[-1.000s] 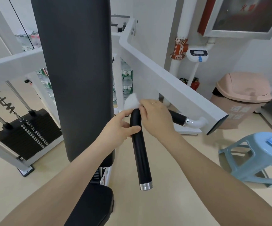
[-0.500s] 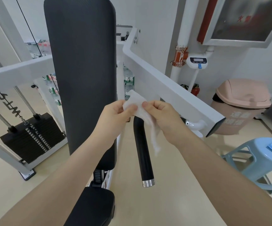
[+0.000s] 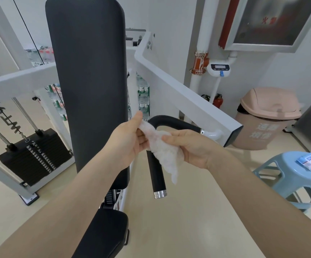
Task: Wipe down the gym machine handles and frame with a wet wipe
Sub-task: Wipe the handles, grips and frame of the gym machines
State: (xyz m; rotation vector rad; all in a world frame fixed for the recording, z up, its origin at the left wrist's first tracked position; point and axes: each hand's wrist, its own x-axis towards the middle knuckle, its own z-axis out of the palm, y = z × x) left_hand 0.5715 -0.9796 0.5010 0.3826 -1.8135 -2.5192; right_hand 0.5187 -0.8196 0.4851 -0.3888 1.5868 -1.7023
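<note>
Beige floor (image 3: 197, 220) lies open at 6 o'clock below the handle (image 3: 156, 174); my left hand (image 3: 130, 138) and right hand (image 3: 192, 148) both pinch the wet wipe (image 3: 165, 153), now lifted off the handle; frame (image 3: 188, 101) at 1 o'clock.

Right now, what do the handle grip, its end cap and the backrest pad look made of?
Handle grip: matte black, probably rubber or foam sleeve. End cap: shiny silver, likely polished metal. Backrest pad: black, finely textured, seemingly vinyl upholstery.
</note>
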